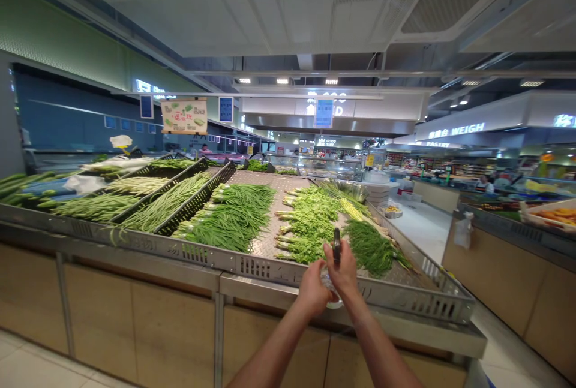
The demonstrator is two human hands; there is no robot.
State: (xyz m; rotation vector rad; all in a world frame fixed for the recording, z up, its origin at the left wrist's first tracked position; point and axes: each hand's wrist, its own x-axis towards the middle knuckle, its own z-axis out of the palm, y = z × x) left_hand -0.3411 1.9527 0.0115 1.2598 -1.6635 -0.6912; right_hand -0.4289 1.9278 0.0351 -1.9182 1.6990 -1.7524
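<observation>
Both my hands meet at the front rim of a metal produce stand (252, 265). My left hand (314, 289) is curled around a small clear thing, maybe a roll of tape or plastic, pressed against my right hand. My right hand (344, 268) is closed on a dark narrow tool (336, 243) that sticks up above my fingers. Just beyond them lie bunches of leafy celery-like greens (308, 220) and a pile of fine dark greens (371, 247).
Green stalks (229, 217) and long beans (162, 205) lie in black-divided sections to the left. An aisle (418, 229) runs along the right of the stand, with another counter (508, 262) and a weigh station sign beyond. A person stands far back right.
</observation>
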